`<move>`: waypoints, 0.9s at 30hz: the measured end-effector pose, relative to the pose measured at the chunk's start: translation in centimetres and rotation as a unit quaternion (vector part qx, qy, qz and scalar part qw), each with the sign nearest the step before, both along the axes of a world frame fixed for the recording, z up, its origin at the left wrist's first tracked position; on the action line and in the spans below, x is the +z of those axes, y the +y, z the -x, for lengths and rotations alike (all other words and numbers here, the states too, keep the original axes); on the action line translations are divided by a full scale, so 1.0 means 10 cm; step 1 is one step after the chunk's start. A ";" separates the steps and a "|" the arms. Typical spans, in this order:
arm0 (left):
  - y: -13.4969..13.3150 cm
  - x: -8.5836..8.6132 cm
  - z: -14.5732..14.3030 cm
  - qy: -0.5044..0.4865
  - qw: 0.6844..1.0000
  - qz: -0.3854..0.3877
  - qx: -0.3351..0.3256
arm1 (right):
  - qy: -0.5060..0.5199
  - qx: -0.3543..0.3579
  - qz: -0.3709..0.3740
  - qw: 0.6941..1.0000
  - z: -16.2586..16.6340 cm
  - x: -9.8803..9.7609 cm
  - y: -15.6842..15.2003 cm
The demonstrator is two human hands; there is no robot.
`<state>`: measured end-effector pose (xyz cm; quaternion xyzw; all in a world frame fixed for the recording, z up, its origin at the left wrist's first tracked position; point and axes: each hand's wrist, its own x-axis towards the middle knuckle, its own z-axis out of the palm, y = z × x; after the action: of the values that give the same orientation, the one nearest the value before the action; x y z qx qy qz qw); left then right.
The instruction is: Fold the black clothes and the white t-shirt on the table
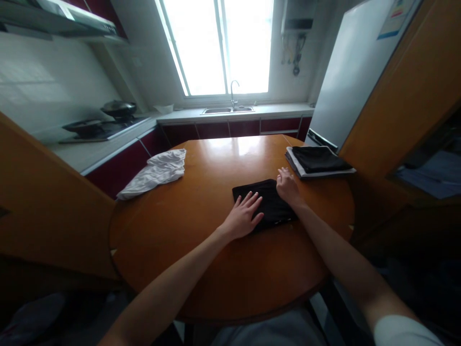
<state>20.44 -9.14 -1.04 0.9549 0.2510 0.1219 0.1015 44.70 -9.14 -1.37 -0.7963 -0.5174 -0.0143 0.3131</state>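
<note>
One folded black garment (272, 204) is apparently being smoothed: your left hand (242, 218) lies fingers wide; whether your right hand (287, 186) grips, I can't tell; next calls for aligned edges.

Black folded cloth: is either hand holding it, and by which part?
No clear hold on the black folded cloth: the left hand lies open on it; the right hand is at its far right corner, grip unclear.

Table (154, 240): wood, smooth, is reflecting light in a glossy patch. Nearer black cloth (271, 202): textile, is looking matt. White cloth (158, 170): textile, is showing a wrinkled surface. Tap (232, 92): metal, is shining. Refrigerator (345, 77): smooth, is gleaming softly.
</note>
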 end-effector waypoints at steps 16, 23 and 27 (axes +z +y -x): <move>-0.01 -0.03 0.04 0.022 0.997 0.053 -0.050 | -0.008 0.077 0.202 0.976 0.12 -0.12 0.05; 0.22 -0.04 0.00 -0.119 0.988 0.062 0.081 | -0.019 0.043 0.154 0.987 0.12 -0.08 0.01; 0.37 -0.15 0.01 -0.035 0.992 0.053 0.108 | -0.074 0.069 0.077 0.992 0.32 -0.02 -0.05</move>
<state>20.34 -5.42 -2.52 0.9107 0.3550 0.1521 0.1469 41.53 -9.66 -1.53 -0.7770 -0.5925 -0.0114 0.2123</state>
